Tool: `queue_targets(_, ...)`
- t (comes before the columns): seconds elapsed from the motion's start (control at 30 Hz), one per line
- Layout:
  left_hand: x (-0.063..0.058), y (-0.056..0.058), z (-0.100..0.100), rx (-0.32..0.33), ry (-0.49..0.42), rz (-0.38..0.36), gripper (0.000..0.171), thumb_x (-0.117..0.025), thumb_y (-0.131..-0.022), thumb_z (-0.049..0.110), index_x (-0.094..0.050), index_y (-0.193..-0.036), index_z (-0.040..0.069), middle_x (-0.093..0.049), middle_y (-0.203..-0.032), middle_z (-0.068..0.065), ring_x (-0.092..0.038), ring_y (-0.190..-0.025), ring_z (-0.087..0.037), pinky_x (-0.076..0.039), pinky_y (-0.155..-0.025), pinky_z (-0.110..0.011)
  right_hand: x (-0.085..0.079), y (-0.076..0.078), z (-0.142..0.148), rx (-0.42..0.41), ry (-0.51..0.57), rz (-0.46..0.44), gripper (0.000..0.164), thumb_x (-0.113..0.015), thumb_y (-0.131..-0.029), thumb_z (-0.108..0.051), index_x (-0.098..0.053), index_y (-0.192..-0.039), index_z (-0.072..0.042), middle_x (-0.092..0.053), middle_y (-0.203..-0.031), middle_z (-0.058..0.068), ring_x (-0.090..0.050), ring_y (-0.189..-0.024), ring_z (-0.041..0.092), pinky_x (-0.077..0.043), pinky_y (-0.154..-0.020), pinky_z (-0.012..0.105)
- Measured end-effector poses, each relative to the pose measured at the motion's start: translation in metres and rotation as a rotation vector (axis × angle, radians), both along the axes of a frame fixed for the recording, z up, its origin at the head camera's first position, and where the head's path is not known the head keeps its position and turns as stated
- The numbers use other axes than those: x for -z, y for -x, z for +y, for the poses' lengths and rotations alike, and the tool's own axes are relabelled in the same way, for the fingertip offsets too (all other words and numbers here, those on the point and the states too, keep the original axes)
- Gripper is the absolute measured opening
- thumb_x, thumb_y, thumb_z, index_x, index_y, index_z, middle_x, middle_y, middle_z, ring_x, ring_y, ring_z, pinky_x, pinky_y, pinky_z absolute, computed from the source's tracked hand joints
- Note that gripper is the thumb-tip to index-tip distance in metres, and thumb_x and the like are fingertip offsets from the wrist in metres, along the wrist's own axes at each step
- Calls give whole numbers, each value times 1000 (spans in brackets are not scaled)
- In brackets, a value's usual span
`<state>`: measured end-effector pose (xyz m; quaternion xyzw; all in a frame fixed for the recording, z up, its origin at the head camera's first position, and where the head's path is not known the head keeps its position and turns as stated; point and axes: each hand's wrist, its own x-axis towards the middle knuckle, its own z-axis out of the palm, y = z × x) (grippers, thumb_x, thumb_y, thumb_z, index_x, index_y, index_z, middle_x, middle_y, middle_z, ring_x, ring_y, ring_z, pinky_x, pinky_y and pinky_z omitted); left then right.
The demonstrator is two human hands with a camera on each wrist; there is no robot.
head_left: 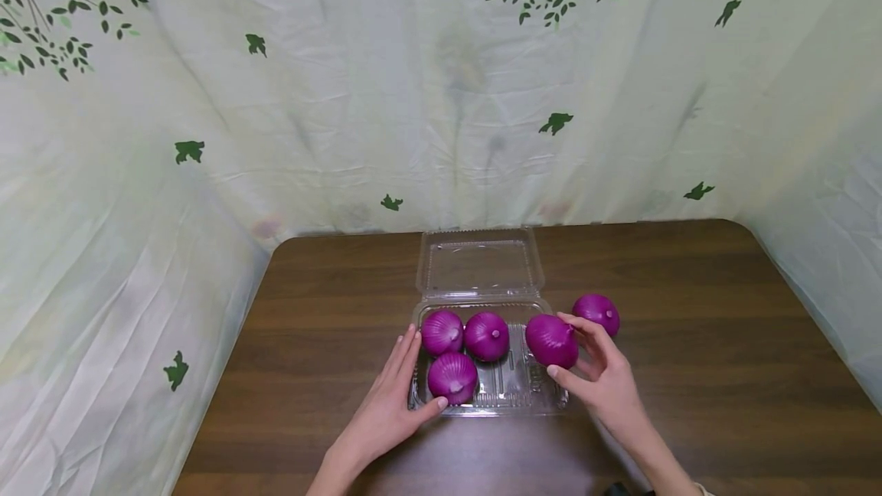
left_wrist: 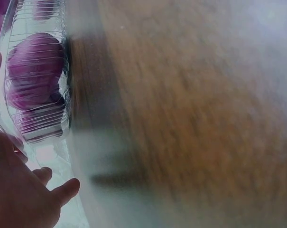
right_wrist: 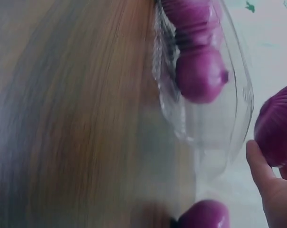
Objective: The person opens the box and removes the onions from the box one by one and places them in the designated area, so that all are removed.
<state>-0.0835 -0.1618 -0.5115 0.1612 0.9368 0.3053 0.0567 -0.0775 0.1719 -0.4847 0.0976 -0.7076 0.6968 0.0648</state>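
Observation:
A clear plastic clamshell box [head_left: 510, 396] lies on the table with its lid [head_left: 481, 266] folded back. Inside sit three purple onions: one at back left [head_left: 442, 331], one beside it [head_left: 486, 336] and one in front [head_left: 452, 378]. My left hand [head_left: 391, 393] rests along the box's left side, fingers fairly straight, thumb at the front rim. Between thumb and fingers my right hand [head_left: 602, 373] holds another onion [head_left: 551, 341], over the right part of the box. In the right wrist view this held onion [right_wrist: 278, 128] is raised above the box rim.
One more onion [head_left: 596, 314] lies on the wooden table [head_left: 703, 350], just right of the box and behind my right hand. A pale cloth with green leaf prints [head_left: 386, 98] hangs behind the table and along its sides. A small black object [head_left: 616, 489] shows at the bottom edge.

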Motion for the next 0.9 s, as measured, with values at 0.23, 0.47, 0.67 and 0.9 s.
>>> queue_targets(0.23,-1,-1,0,-1,2,-1,104,-60,-83,71,-5,-160,27,3,-164,12,-5,-150,-23,-22,-113,-53,-3,0,17,141,-77,23,72,-79,-76,9,-49,-140,-6,-44,-142,12,-51,-124,17,-48,-93,21)
queue_targets(0.47,-2,0,0,0,1,-17,104,-59,-83,71,-4,-159,27,4,-164,14,-4,-150,-22,-22,-114,-53,-9,5,41,172,-171,45,72,-79,-75,10,-47,-138,-3,-47,-144,10,-48,-126,13,-47,-92,18)
queue_targets(0.67,-2,0,0,6,-1,-13,104,-60,-83,71,-5,-160,26,4,-164,14,-5,-150,-24,-22,-114,-53,-31,5,51,203,-262,82,68,-78,-74,14,-46,-133,6,-46,-141,20,-48,-122,9,-47,-91,16)
queue_targets(0.9,-2,0,0,3,-1,-2,104,-61,-83,70,-6,-160,25,1,-165,10,-6,-150,-25,-24,-112,-55,-21,16,70,287,-365,129,71,-81,-70,14,-50,-132,3,-49,-138,18,-47,-120,4,-44,-90,11)
